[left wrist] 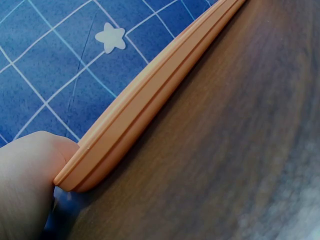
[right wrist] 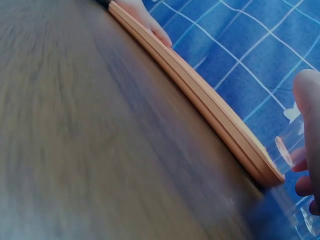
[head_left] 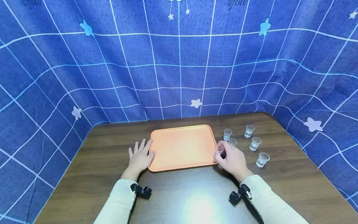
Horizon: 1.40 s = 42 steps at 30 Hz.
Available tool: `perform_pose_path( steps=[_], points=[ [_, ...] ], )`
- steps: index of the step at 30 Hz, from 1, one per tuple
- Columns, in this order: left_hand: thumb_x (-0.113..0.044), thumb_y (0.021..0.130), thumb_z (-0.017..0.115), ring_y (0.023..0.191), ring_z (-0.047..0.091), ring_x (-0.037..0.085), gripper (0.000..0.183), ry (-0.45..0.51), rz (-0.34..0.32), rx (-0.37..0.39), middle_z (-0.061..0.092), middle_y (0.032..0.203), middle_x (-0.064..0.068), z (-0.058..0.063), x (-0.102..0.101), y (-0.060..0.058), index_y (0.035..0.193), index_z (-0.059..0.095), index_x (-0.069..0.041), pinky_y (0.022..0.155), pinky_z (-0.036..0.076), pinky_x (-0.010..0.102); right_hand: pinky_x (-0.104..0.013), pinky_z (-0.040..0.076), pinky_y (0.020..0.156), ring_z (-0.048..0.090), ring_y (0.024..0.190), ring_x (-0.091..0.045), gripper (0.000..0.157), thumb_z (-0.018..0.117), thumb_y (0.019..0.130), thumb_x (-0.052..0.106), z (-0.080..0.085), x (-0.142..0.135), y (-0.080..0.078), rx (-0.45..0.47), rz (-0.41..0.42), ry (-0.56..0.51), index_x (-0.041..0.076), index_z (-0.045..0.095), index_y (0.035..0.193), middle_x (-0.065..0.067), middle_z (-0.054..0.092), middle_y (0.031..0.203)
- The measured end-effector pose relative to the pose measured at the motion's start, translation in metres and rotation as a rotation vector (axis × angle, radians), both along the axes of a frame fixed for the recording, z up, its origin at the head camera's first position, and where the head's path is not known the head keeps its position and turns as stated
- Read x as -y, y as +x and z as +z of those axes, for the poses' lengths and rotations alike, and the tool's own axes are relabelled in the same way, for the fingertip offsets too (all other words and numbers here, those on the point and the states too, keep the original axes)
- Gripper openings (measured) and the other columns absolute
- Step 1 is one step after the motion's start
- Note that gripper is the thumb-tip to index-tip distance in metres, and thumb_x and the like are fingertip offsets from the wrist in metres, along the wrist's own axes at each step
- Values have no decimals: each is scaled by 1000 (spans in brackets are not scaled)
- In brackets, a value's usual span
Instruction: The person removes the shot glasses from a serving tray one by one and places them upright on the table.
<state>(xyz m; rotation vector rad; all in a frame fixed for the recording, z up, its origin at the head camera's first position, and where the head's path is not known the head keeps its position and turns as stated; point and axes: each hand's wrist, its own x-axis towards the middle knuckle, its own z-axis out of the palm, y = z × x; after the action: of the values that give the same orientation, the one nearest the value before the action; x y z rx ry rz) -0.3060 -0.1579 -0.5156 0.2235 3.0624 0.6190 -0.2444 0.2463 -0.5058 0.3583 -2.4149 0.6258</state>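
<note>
An orange tray (head_left: pixel 181 149) lies on the wooden table. My left hand (head_left: pixel 139 158) is spread flat at its left edge, the thumb and index finger touching the rim; in the left wrist view, part of that hand (left wrist: pixel 30 175) meets the tray's corner. At the right edge of the tray, my right hand (head_left: pixel 232 158) pinches a small clear shot glass (head_left: pixel 219 148) between thumb and fingers. The right wrist view shows the glass (right wrist: pixel 284 150) tilted beside the tray's near corner, partly hidden by fingers. Whether its base touches the tray I cannot tell.
To the right of the tray stand several more shot glasses, among them one just behind my right hand (head_left: pixel 232 142), one farther back (head_left: pixel 227 134) and one nearest the front (head_left: pixel 263 159). Some hold clear liquid. A blue curtain (head_left: pixel 179 77) hangs behind the wooden table (head_left: pixel 112 133).
</note>
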Motion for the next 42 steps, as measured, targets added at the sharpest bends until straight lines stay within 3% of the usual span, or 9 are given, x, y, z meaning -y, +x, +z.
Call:
perform_pose_path(
  steps=[12,19,34,42],
  points=[
    [-45,103,41,151,0,50,65,-4,-1,-2,17,167,19,0,-1,0,162,25,-23,112,-10,73,-44,50,54,67,68,-24,35,71,81,30,-4,-24,9,-59,-18,7,11,63,109,-5,70,80],
    [-44,104,42,152,0,50,64,2,-1,-4,17,167,19,3,-1,0,162,25,-23,112,-9,72,-42,50,54,68,71,-22,32,72,81,33,-2,-37,13,-44,-45,30,14,64,106,-3,73,83],
    [-45,103,41,152,0,49,64,-1,2,2,17,167,18,-1,-1,0,162,24,-25,112,-10,72,-42,51,56,65,70,-20,37,73,80,29,0,-55,23,-57,-62,163,7,71,110,-5,73,90],
    [-45,103,42,152,0,49,64,4,3,-2,17,167,18,-1,-1,1,162,25,-24,112,-10,72,-42,51,54,66,68,-22,35,71,83,26,-4,-58,27,-21,-104,145,9,68,113,-6,72,95]
  ],
)
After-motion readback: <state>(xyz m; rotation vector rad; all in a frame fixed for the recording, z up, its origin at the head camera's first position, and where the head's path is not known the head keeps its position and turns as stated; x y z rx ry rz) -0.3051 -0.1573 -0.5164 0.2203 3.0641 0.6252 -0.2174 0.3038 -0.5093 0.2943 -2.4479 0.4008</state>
